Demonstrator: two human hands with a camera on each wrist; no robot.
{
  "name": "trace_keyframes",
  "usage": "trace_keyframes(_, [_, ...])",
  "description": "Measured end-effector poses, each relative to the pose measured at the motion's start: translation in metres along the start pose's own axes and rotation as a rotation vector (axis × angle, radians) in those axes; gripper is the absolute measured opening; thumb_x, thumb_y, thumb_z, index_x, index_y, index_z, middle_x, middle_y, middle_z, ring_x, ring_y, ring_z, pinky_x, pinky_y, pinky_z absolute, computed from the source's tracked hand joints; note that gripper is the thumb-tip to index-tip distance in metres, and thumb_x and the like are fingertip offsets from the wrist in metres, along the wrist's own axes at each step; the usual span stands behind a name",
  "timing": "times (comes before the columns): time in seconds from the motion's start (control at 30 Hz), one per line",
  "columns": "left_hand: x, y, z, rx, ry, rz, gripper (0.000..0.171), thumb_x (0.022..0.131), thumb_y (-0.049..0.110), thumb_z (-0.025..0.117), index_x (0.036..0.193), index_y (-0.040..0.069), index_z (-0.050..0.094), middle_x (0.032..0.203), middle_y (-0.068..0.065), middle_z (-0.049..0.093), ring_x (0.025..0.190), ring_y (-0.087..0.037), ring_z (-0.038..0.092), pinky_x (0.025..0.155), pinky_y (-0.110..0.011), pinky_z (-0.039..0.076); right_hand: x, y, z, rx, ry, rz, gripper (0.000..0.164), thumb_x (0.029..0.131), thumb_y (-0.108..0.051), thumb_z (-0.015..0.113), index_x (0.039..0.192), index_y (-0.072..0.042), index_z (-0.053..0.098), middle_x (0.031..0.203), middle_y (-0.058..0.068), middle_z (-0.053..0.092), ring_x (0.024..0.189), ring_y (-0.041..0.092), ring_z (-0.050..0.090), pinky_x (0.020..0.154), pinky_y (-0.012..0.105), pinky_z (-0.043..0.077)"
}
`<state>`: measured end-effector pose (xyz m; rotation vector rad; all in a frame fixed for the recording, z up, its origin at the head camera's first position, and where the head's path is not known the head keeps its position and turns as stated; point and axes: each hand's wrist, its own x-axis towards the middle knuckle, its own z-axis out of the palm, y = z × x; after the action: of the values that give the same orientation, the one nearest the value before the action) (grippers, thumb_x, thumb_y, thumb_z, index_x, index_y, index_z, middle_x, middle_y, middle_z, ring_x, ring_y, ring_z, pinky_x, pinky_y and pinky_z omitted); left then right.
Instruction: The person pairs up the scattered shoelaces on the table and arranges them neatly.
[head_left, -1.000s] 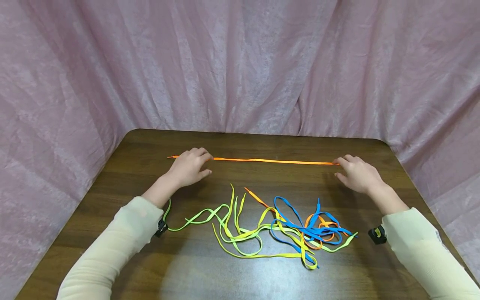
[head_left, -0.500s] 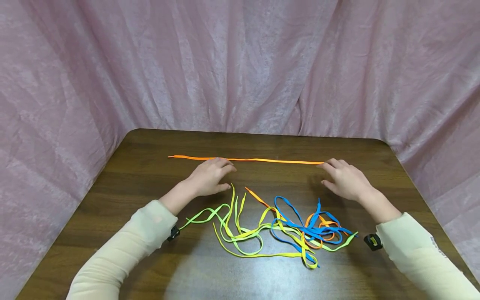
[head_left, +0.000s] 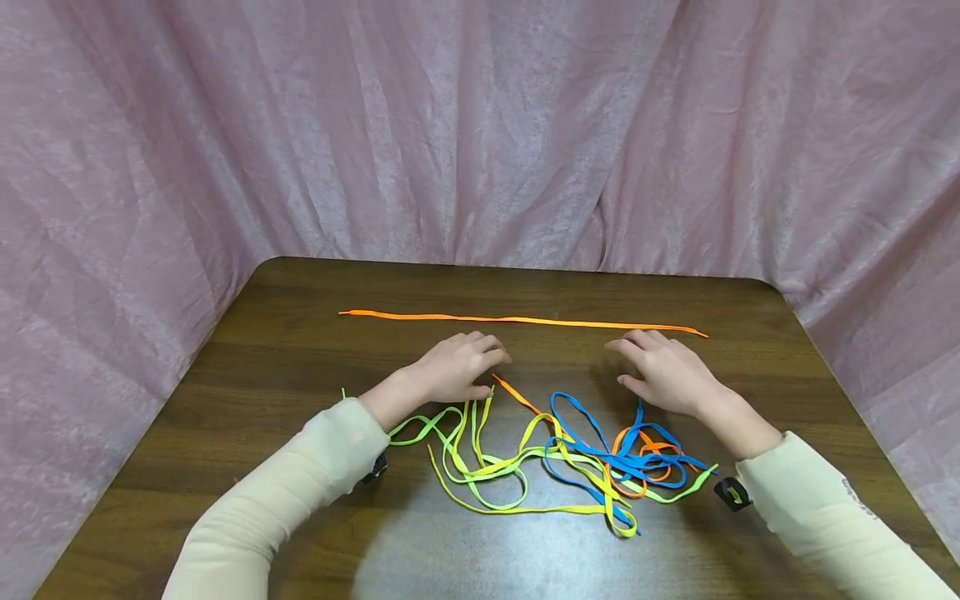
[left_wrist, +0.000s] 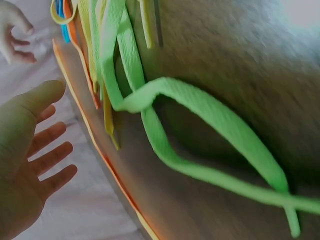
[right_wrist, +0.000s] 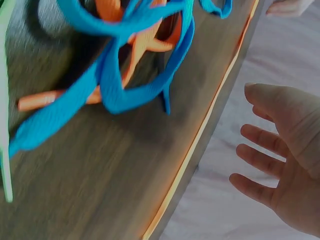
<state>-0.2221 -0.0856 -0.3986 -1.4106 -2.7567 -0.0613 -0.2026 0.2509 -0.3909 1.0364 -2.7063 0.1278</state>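
Observation:
An orange shoelace [head_left: 517, 320] lies stretched nearly straight across the far part of the table. Nearer the person is a loose tangle of shoelaces: a blue shoelace [head_left: 622, 460], a yellow shoelace [head_left: 540, 509], a green shoelace [left_wrist: 200, 102] and another orange shoelace [head_left: 513, 393]. My left hand [head_left: 459, 367] hovers over the tangle's far left side, holding nothing, its fingers spread and relaxed in the left wrist view. The right hand [head_left: 663, 371] is above the far right side of the tangle, close to the blue lace's tip, also holding nothing with its fingers apart.
The dark wooden table [head_left: 247, 367] has rounded far corners. Behind it and along both sides hangs a pink curtain [head_left: 525, 133]. A small black device [head_left: 732, 493] is fixed at the right sleeve's cuff.
Both hands have come off the straight orange shoelace and moved inward and nearer the person, over the tangle's far side. The straight lace now shows along its whole length.

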Motion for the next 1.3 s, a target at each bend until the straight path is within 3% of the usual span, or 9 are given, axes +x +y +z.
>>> trace_keyframes(0.23, [0.015,0.009,0.011,0.043,-0.057,0.02,0.043,0.081,0.036,0.068,0.119,0.017,0.057,0.116,-0.001,0.054,0.106,-0.019,0.051,0.087,-0.035,0.044,0.005,-0.018,0.001,0.018,-0.04,-0.016,0.05,0.077,-0.023,0.073,0.121,-0.01,0.056,0.109,0.007,0.058,0.097,0.029,0.058,0.073,0.045,0.049])
trace_keyframes(0.53, [0.027,0.017,0.02,0.077,-0.092,0.073,0.025,0.081,0.025,0.07,0.104,0.021,0.062,0.099,0.002,0.056,0.095,-0.018,0.053,0.079,-0.032,0.045,0.009,-0.032,0.005,0.022,-0.055,-0.057,0.048,0.077,-0.024,0.072,0.121,-0.013,0.057,0.109,0.004,0.058,0.096,0.024,0.057,0.07,0.041,0.05])
trace_keyframes(0.87, [0.034,0.019,0.021,-0.016,-0.156,0.011,0.01,0.083,0.011,0.065,0.089,0.017,0.059,0.087,0.002,0.054,0.082,-0.017,0.054,0.07,-0.029,0.045,0.008,-0.038,0.009,0.033,-0.042,-0.079,0.046,0.077,-0.023,0.073,0.119,-0.014,0.057,0.107,0.002,0.058,0.093,0.022,0.057,0.071,0.038,0.049])
trace_keyframes(1.07, [0.036,0.02,0.021,-0.045,-0.2,-0.033,0.017,0.082,0.005,0.062,0.075,0.018,0.054,0.077,0.005,0.05,0.074,-0.013,0.05,0.063,-0.026,0.04,0.007,-0.042,0.012,0.048,-0.044,-0.084,0.045,0.078,-0.023,0.072,0.119,-0.013,0.058,0.109,0.001,0.058,0.094,0.02,0.057,0.072,0.037,0.048])
trace_keyframes(1.3, [0.036,0.024,0.018,-0.017,-0.213,-0.048,0.013,0.088,0.006,0.055,0.079,0.016,0.052,0.078,0.004,0.048,0.073,-0.014,0.048,0.062,-0.026,0.039,0.008,-0.048,0.017,0.055,-0.014,-0.111,0.044,0.077,-0.021,0.073,0.117,-0.012,0.059,0.107,0.002,0.058,0.092,0.021,0.057,0.072,0.036,0.049])
